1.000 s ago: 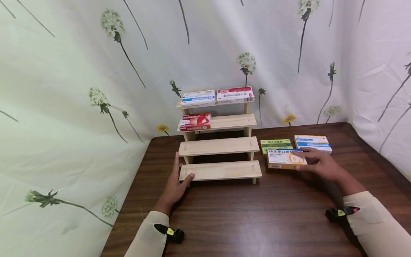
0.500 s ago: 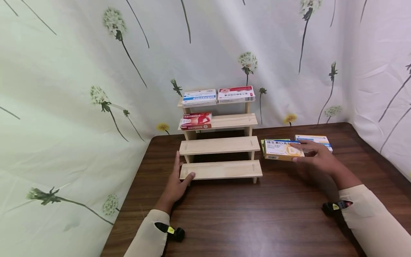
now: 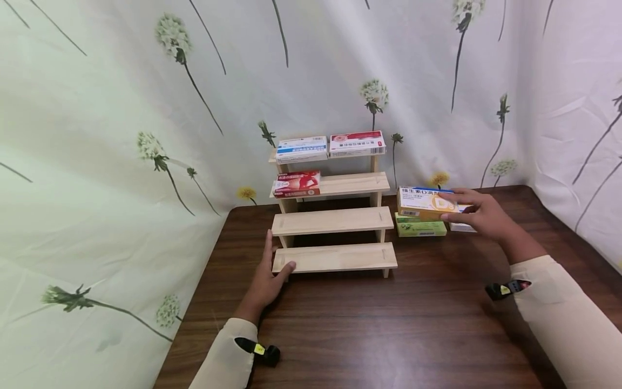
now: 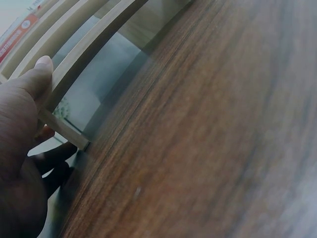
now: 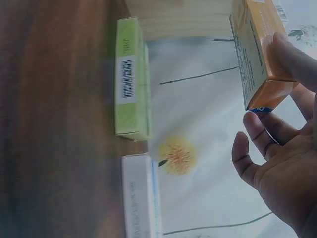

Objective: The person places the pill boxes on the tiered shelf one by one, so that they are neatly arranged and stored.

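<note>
Apparently for steadiness, the left hand [image 3: 262, 283] grips the wooden stand [image 3: 332, 220] at its near left corner, thumb over the lowest step [image 3: 337, 258], fingers about its side. The right hand [image 3: 487, 216], partly closed, pinches the vitamin D box [image 3: 419, 200] by its right end, presumably to leave its lettering largely uncovered, above and apart from the green box [image 3: 421, 228].

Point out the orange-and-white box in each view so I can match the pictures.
Head: the box is right of the stand, in the right hand, pictured just above the green box.
Left wrist: not in it.
Right wrist: upper right, in that same hand.
Shared landmark: the brown table, visible in all three.
</note>
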A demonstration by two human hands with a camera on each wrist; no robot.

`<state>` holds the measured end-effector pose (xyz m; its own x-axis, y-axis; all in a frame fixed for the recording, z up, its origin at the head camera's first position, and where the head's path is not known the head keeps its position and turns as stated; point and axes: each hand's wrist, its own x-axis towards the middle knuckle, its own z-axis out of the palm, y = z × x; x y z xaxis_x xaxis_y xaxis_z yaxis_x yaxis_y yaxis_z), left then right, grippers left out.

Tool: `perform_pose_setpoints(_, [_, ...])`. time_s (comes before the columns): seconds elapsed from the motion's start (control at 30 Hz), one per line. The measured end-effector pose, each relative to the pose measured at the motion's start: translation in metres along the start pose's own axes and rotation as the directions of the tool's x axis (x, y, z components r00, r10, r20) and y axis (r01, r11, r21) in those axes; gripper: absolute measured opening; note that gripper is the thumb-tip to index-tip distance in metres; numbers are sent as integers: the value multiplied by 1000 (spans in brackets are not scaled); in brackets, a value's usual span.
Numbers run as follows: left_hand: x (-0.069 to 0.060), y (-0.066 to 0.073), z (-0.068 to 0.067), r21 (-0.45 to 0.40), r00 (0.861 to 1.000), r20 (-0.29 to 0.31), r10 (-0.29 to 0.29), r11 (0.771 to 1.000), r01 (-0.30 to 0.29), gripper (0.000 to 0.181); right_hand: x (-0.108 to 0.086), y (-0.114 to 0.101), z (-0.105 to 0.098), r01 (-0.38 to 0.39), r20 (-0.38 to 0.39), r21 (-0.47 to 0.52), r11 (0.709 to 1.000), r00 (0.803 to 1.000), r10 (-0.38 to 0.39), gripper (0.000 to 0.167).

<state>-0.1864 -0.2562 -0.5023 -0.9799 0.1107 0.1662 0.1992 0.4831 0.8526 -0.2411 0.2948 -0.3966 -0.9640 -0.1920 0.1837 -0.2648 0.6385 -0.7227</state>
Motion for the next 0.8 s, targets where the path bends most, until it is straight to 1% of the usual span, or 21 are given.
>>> perform_pose_setpoints(0.13, [-1, 1, 0, -2, 1000, 3, -15, 1000, 15, 108, 7, -7, -3, 35, 8, 9, 999, 999, -36, 63])
perform_pose_setpoints(0.23, [0, 1, 0, 3, 1000, 2, -25, 1000, 25, 108, 11, -14, -6, 63, 5, -5, 998, 998, -63, 62])
perform_pose_setpoints(0.47, [0, 2, -1, 1, 1000, 7, -22, 1000, 22, 107, 19, -32, -14, 36, 6, 5, 999, 999, -36, 63])
perform_pose_setpoints(0.63, [0, 1, 0, -10, 1000, 6, -10, 1000, 10, 108, 24, -43, -17, 74, -4, -32, 997, 997, -74, 62])
perform_pose_setpoints(0.8, [0, 1, 0, 0, 1000, 4, -3, 1000, 3, 107, 30, -55, -15, 82, 13, -51, 995, 997, -81, 62])
